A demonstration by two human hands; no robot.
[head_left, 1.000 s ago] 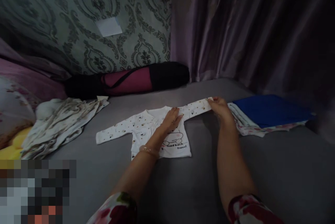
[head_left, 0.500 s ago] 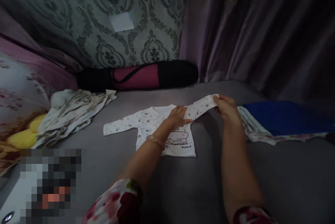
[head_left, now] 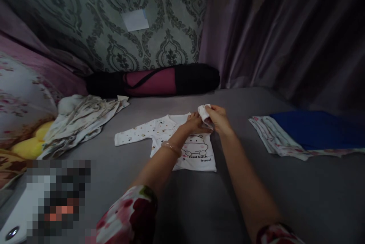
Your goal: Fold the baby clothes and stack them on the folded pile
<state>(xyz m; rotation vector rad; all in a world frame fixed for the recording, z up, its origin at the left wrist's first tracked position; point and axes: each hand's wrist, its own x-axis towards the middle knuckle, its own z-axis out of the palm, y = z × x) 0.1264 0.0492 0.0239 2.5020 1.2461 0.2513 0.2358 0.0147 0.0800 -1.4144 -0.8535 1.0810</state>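
Observation:
A small white baby shirt [head_left: 163,130] with printed sleeves and a cartoon animal on its front lies spread on the grey bed sheet [head_left: 228,198]. My left hand [head_left: 195,123] lies flat on the shirt's upper right part, fingers stretched. Close beside it, my right hand [head_left: 219,117] pinches the cuff end of the right sleeve [head_left: 204,112], which is lifted and bent back toward the chest. The opposite sleeve [head_left: 132,133] stretches out straight to the left. My left forearm hides part of the shirt's front.
To the right lie folded clothes [head_left: 269,133] and a blue cloth [head_left: 316,129]. At the left are crumpled printed garments [head_left: 82,122] and a yellow soft thing [head_left: 31,145]. A black and maroon long bag [head_left: 154,82] rests along the wall. A white device, partly blurred out [head_left: 25,202], is at lower left.
My right hand has moved left with the sleeve's cuff, so the sleeve no longer stretches out to the right but doubles back near my left hand. My left hand stays on the shirt.

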